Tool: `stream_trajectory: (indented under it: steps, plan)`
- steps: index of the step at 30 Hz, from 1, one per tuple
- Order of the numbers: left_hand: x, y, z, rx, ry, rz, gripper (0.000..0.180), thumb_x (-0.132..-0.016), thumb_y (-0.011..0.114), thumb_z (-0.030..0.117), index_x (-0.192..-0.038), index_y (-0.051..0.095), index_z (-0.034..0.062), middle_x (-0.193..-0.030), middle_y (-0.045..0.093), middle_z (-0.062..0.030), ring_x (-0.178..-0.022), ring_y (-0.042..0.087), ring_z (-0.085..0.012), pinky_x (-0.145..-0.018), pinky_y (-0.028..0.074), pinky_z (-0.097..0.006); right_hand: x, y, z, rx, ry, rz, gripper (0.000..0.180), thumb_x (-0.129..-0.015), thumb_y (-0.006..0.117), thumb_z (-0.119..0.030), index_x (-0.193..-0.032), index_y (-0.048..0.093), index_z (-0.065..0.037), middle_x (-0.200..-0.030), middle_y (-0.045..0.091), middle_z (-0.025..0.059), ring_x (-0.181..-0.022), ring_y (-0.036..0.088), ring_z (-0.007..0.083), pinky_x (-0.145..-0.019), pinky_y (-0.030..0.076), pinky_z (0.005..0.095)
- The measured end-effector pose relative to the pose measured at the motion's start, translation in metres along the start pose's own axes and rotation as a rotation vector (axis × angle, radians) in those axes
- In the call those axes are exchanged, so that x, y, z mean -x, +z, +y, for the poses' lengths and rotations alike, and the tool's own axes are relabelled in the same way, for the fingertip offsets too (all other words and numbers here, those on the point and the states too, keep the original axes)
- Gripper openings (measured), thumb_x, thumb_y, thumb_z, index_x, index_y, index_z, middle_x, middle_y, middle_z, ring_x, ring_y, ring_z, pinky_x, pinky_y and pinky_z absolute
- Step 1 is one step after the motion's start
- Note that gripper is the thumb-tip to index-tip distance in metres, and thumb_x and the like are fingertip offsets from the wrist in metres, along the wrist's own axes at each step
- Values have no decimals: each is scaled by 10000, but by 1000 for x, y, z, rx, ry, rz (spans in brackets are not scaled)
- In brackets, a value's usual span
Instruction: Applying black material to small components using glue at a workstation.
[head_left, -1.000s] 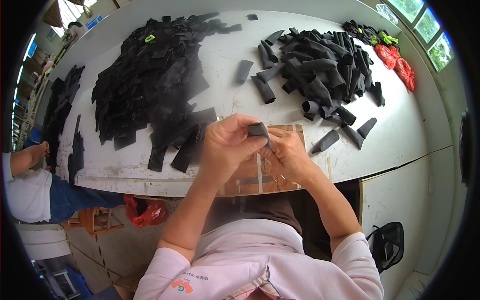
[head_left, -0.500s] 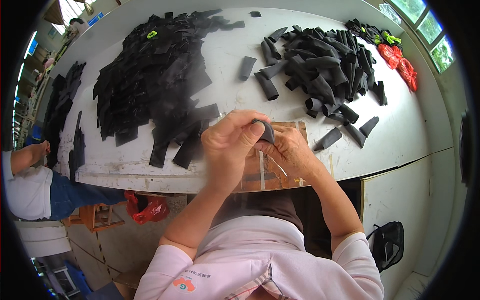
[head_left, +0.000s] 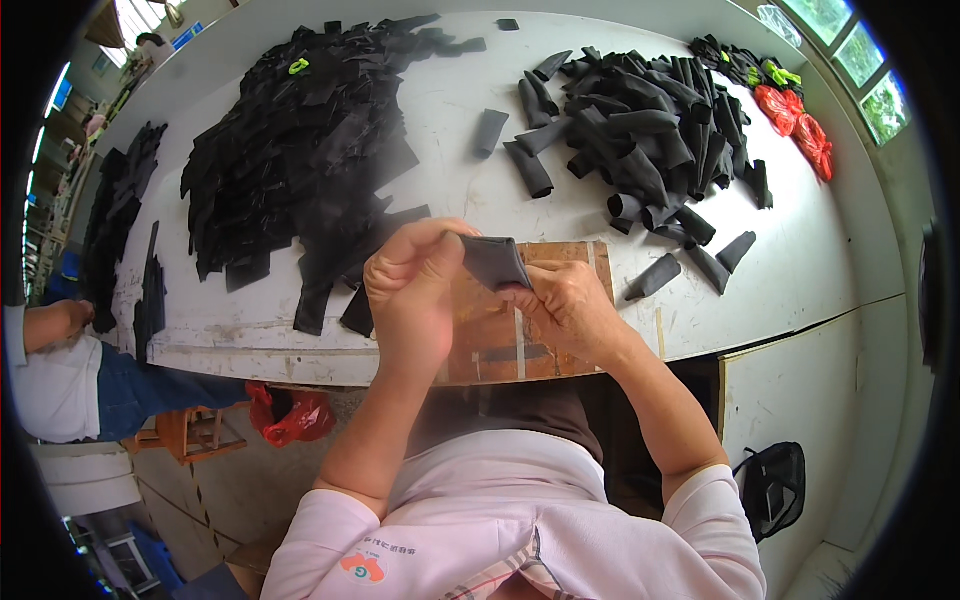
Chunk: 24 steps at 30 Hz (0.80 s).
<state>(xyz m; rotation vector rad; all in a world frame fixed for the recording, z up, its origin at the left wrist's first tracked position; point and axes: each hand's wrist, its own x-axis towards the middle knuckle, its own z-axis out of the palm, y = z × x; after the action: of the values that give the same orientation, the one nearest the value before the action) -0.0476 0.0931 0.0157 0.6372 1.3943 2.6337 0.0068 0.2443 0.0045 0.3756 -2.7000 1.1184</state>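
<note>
Left hand [head_left: 412,285] pinching one end of a black fabric piece [head_left: 495,262], right hand [head_left: 572,308] clamped on its other end, taped brown board [head_left: 483,340] below the grip, flat black strips [head_left: 300,150] piled beyond it leftward, black fabric tubes [head_left: 655,135] heaped beyond it rightward

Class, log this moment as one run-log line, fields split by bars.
left hand: pinches black fabric piece | right hand: holds its right side | table, left: flat black pile | table, right: black tube pile

Your bare forearms [head_left: 396,410] reach forward; your left grip [head_left: 412,280] and right grip [head_left: 572,305] pinch, slightly apart.
</note>
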Motion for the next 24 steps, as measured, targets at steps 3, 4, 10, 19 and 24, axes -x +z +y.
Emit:
stream_trajectory:
  steps: [3, 4, 10, 19, 24]
  plan:
    - [4, -2, 2, 12, -7, 29, 99, -830, 552, 70, -872, 593, -10, -867, 601, -71, -798, 521, -115, -781, 397, -250, 4, 1, 3, 73, -33, 65, 258, -811, 564, -218, -637, 508, -35, -613, 568, 109, -560, 531, 295, -517, 412, 358]
    - [6, 0, -2, -47, -15, 28, 90, -827, 557, 60, -869, 596, -10, -833, 602, -46, -763, 523, -86, -729, 401, -216, 5, 2, 2, 64, -36, 42, 258, -811, 564, -218, -637, 508, -35, -613, 568, 109, -560, 531, 295, -517, 412, 358]
    - [14, -29, -14, -507, -63, 249, 78, -830, 533, 33, -870, 583, -10, -808, 598, -28, -709, 525, -59, -691, 432, -200, -11, -24, -7, -613, 240, 134, 345, -841, 558, -255, -618, 543, 6, -521, 515, 56, -448, 483, 156, -426, 375, 323]
    - [48, -128, -39, -1814, -98, 113, 392, -674, 652, 103, -1036, 516, 40, -1039, 480, -112, -978, 442, -312, -821, 381, -405, 7, -8, 22, -918, 499, 273, 415, -904, 396, -378, -767, 566, -25, -552, 490, 31, -494, 462, 100, -463, 363, 217]
    - [51, -145, -34, -1656, 113, 272, 93, -736, 599, 80, -798, 601, 11, -781, 574, -119, -778, 543, -252, -694, 422, -353, 42, 49, -6, -834, 597, -49, 340, -887, 485, -299, -756, 562, 6, -583, 508, 21, -532, 466, 82, -498, 380, 216]
